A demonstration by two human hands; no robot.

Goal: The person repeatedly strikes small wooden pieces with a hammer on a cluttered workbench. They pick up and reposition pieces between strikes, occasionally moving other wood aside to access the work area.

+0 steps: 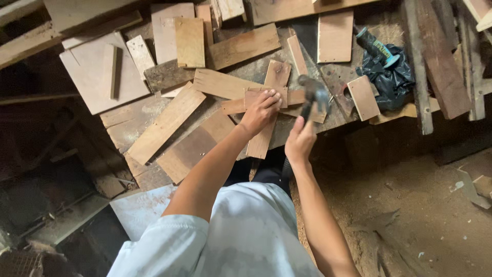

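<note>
Right now your left hand (260, 110) lies flat, fingers spread and pressing down on a small wooden piece (262, 97) that sits across a long narrow slat (266, 120) near the front edge of the bench (328, 110). Your right hand (300, 139) has its fingers clamped around the handle of a hammer (312, 95), whose dark head is raised just to the right of the left hand and blurred. Around the pieces, loose boards (164, 123) lie scattered over the bench at many angles. Well off to the right, a black plastic bag (392, 79) rests with a teal-handled tool (374, 45) on it. Below the bench, the floor (410, 205) is covered in sawdust.
</note>
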